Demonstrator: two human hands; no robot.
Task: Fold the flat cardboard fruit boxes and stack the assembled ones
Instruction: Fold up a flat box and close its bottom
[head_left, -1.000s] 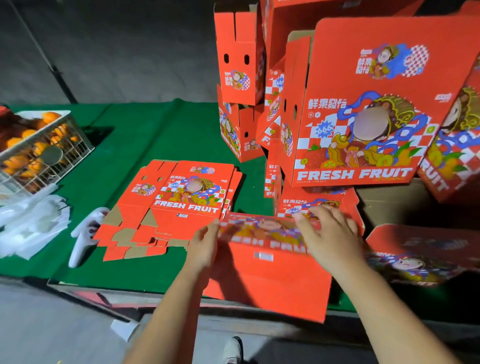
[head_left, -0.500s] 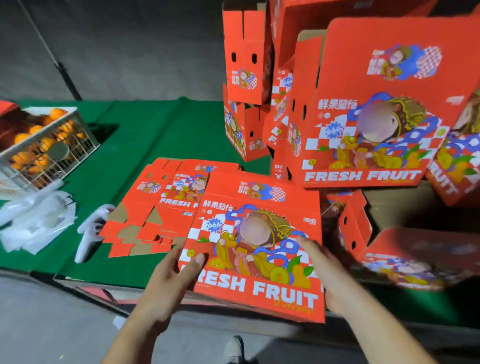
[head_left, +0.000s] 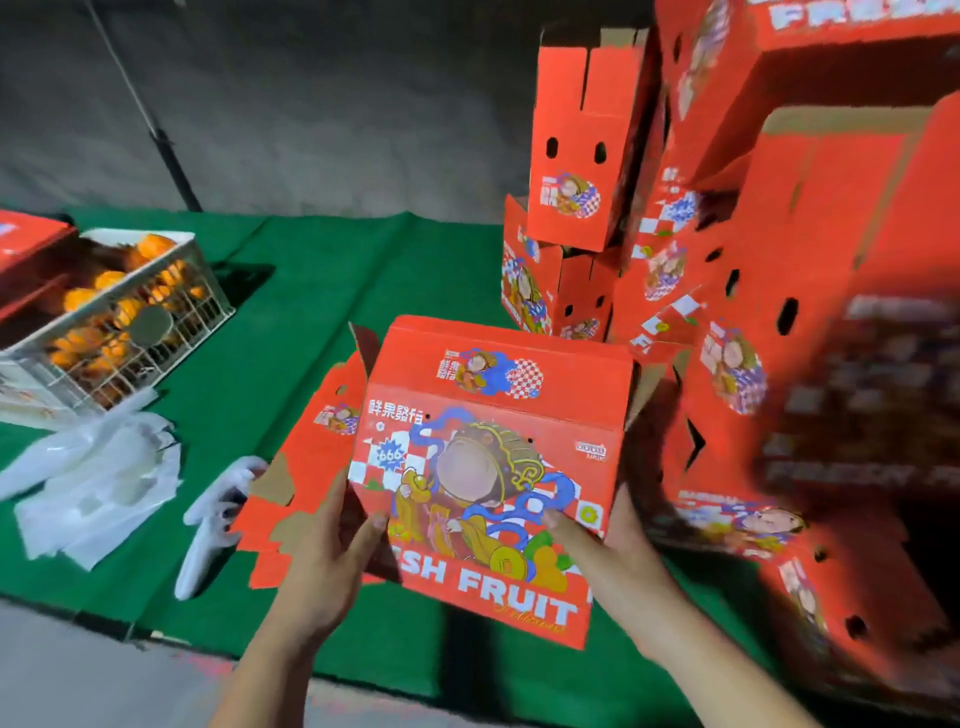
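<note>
- the stack of assembled boxes (head_left: 810, 291) is towering at my right, its near faces blurring, so i am not counting them.
- the green table (head_left: 322, 291) is carrying a flat box (head_left: 306, 467) and a crate of oranges (head_left: 130, 312).
- i am holding the red fruit box (head_left: 488, 467) above the table edge, printed face toward me.
- my left hand (head_left: 324, 561) is gripping its left edge, thumb on the front.
- my right hand (head_left: 602, 545) is gripping its right edge likewise.

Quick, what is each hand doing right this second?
Left hand: grips the left edge of the red fruit box, thumb on its printed front.
Right hand: grips the same box at its right edge, thumb on the front.
</note>
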